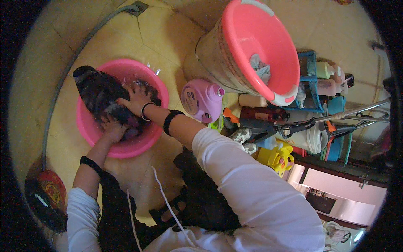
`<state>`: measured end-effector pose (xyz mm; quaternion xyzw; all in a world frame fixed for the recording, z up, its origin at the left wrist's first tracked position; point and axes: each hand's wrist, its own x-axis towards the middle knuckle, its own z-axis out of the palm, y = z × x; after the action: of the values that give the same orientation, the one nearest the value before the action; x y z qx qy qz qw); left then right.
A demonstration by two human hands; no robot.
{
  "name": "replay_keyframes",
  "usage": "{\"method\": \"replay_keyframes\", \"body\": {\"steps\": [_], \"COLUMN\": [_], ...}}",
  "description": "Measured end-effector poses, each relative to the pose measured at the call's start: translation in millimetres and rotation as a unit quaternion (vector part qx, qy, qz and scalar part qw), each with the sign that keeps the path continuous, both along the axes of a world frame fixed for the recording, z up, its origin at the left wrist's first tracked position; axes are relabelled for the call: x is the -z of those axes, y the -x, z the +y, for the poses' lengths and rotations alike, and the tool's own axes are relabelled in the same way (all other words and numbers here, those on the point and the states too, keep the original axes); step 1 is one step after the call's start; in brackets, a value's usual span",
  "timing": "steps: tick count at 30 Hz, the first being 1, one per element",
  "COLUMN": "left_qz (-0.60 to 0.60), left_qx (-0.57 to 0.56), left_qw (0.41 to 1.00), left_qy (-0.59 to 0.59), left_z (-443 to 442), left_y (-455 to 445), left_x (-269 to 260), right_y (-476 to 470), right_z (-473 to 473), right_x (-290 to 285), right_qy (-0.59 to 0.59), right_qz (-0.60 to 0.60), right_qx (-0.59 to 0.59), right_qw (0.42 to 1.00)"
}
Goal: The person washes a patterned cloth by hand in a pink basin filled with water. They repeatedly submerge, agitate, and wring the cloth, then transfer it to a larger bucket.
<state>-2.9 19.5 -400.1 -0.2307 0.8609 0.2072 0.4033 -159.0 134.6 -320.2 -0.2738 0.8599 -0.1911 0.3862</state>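
A dark wet garment (100,91) lies in a pink plastic basin (83,121) on the tiled floor, one end draped over the far-left rim. My right hand (137,99) presses on the cloth, palm down and fingers spread. Nearer to me, my left hand (114,127) also rests on the garment with its fingers apart. Part of the cloth sits lower in the basin, wet and shiny, beneath and between my hands. An uncapped purple detergent bottle (201,99) stands just right of the basin.
A larger pink tub (264,37) holding a pale cloth (260,69) sits atop a worn bucket (207,60). A grey hose (70,58) curves along the left to a floor drain (138,8). Toiletry bottles, a blue rack (310,82) and metal-handled tools (315,121) crowd the right.
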Motion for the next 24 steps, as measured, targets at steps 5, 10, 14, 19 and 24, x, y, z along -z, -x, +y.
{"method": "replay_keyframes", "body": {"steps": [5, 10, 14, 19, 24], "left_qz": [0.105, 0.323, 0.559, 0.498, 0.484], "left_qx": [-0.020, -0.250, -0.332, -0.266, -0.259], "left_qw": [0.994, 0.888, 0.751, 0.819, 0.817], "left_qy": [-0.025, -0.212, -0.117, 0.104, 0.177], "left_z": [-14, -49, -67, -66, -74], "left_y": [-4, -3, 15, 31, 46], "left_x": [-8, -40, -61, -79, -82], "right_y": [-1, 8, 29, 30, 16], "right_z": [-6, -9, -8, -12, -8], "right_x": [4, 13, 11, -9, -40], "right_qy": [0.016, 0.018, 0.072, 0.405, 0.281], "right_qz": [0.045, 0.033, -0.014, -0.087, -0.238], "right_qx": [0.032, 0.056, 0.104, 0.203, 0.232], "right_qw": [0.998, 0.998, 0.992, 0.887, 0.900]}}
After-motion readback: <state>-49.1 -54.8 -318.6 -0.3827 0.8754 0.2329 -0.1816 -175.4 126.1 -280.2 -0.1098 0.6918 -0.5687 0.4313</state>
